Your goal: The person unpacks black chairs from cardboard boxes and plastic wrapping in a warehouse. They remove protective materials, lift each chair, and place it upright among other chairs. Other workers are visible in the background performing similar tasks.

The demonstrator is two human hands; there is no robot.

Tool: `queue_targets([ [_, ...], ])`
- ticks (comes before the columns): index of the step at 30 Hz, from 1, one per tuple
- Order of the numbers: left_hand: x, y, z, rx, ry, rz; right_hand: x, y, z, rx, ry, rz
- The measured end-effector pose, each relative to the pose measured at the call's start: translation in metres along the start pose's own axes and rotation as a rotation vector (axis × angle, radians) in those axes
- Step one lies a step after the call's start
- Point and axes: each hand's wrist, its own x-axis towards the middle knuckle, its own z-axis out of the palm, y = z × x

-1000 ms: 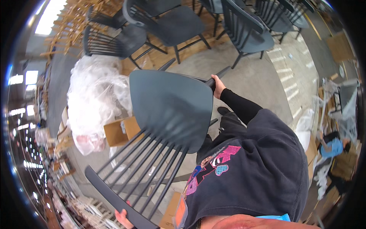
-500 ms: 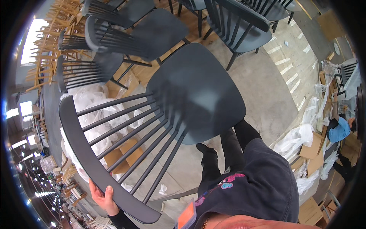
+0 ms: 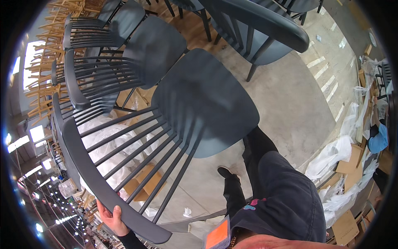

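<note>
A dark grey wooden chair with a spindle back stands before me, its broad smooth seat at the middle of the view. Its curved top rail runs along the near left. My left hand grips the lower end of this rail, the thumb on the near face and the fingers going behind it, where they are partly hidden. My right hand is out of view. Another grey chair is right behind the held one, their seats close together or overlapping in view.
Several matching chairs crowd the far side, one with its thick rail at upper right. White plastic wrap and an open cardboard box lie beyond the spindles. At right are more wrap, cardboard and a person in blue. Wooden frames are stacked far left.
My view has shifted, so the surrounding chairs sit differently in the picture and the upper right one looks larger. My left hand keeps its grip on the rail.
</note>
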Motion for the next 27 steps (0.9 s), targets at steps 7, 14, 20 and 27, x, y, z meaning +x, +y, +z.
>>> queue_targets([
  [7,0.019,-0.044,0.033,0.014,0.033,0.002,0.031,-0.003,-0.015,-0.027,0.05,-0.016],
  [14,0.04,-0.063,0.042,-0.131,0.001,-0.017,0.036,-0.008,-0.032,-0.132,0.078,-0.069],
  [20,0.046,-0.073,0.029,-0.097,0.03,-0.027,-0.051,0.004,-0.05,-0.309,0.245,0.182],
  [27,0.052,-0.091,0.034,-0.118,0.071,0.047,-0.108,-0.012,0.011,-0.251,0.214,0.101],
])
